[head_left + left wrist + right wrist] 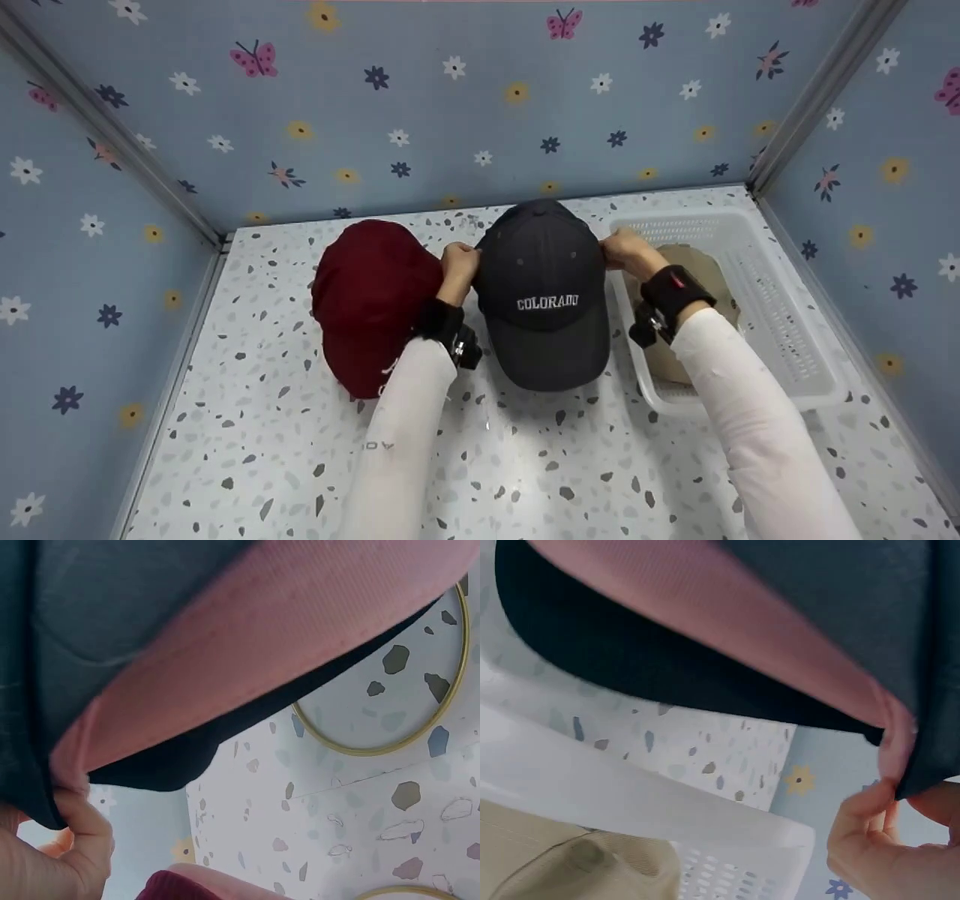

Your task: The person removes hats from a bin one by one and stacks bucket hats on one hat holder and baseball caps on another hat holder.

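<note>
A dark grey baseball cap (541, 270) with white COLORADO lettering is held between both hands, its brim toward me. My left hand (459, 264) pinches the cap's left edge, and my right hand (624, 249) pinches its right edge. Seen from beneath in the left wrist view, the cap shows a pink sweatband (247, 637), with thumb and fingers of the left hand (64, 855) on the rim. The right wrist view has the right hand (900, 840) gripping the opposite rim. A dark red cap (371, 300) lies beside the left forearm.
On the right stands a white perforated plastic basket (814, 367) with a khaki cap (694, 274) inside, partly hidden by the right wrist. The speckled tabletop (262, 450) is bordered by blue flowered panels (420, 97) at the back and sides.
</note>
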Demonstrator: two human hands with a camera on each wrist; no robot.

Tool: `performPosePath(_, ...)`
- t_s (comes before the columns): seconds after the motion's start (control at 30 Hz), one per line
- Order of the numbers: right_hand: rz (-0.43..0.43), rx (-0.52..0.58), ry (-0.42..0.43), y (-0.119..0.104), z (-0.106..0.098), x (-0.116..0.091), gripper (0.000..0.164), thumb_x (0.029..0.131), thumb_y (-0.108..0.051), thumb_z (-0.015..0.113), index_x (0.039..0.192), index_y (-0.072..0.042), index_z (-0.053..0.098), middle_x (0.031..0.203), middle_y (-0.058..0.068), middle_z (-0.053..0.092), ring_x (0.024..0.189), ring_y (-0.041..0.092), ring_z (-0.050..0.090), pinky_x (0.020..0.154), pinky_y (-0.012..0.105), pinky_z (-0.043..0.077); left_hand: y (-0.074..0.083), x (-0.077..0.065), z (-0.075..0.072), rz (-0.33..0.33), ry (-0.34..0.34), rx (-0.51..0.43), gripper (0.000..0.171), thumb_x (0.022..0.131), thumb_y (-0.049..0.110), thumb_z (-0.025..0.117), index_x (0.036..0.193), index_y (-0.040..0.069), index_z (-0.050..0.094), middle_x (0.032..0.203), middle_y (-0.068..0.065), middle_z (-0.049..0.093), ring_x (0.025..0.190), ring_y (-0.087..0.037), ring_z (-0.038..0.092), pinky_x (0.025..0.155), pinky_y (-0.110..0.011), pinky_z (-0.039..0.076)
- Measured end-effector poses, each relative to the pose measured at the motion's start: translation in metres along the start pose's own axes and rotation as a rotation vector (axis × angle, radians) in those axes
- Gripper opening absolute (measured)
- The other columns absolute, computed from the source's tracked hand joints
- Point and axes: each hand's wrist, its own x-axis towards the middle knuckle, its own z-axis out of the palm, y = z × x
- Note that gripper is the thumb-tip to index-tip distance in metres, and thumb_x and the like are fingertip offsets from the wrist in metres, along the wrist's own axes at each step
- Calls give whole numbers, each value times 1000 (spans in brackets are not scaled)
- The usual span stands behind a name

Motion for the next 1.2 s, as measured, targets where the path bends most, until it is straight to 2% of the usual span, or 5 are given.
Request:
performPosePath(0.3,31,18,24,27,-7,22,26,69,10,44,53,-11,45,51,0,48,46,12,50,49,27,51,-30,22,23,45,-14,10,17,72,29,69,75,16,58,76,-3,58,66,-22,55,57,-34,45)
performPosePath(0.73,79,4,31,91,-43,105,14,65,5,52,62,-9,49,62,1,51,57,16,57,57,31,54,-51,30,37,19,-53,-15,12,73,25,67,74,16,59,76,-4,58,65,-22,55,54,-34,46)
performPosePath(0.87,96,-36,15,57,-23,63,16,73,5,48,64,-8,49,65,1,49,60,15,56,63,29,54,-54,34,39,-27,-57,-36,12,72,24,65,71,15,58,72,-3,57,62,-21,54,52,-33,47)
performPosePath(1.0,140,-64,11,11,4,-1,13,84,-1,51,73,-2,57,70,3,52,59,11,56,61,25,53,-48,23,36,-63,-50,-199,24,67,17,63,54,14,43,55,0,42,47,-19,43,42,-34,42)
performPosePath(1.2,137,-20,11,-9,19,-37,16,87,-9,56,75,2,56,65,4,52,51,10,53,52,21,50,-39,10,26,-82,-40,-349,28,64,12,61,49,14,37,47,2,38,38,-18,40,35,-36,40)
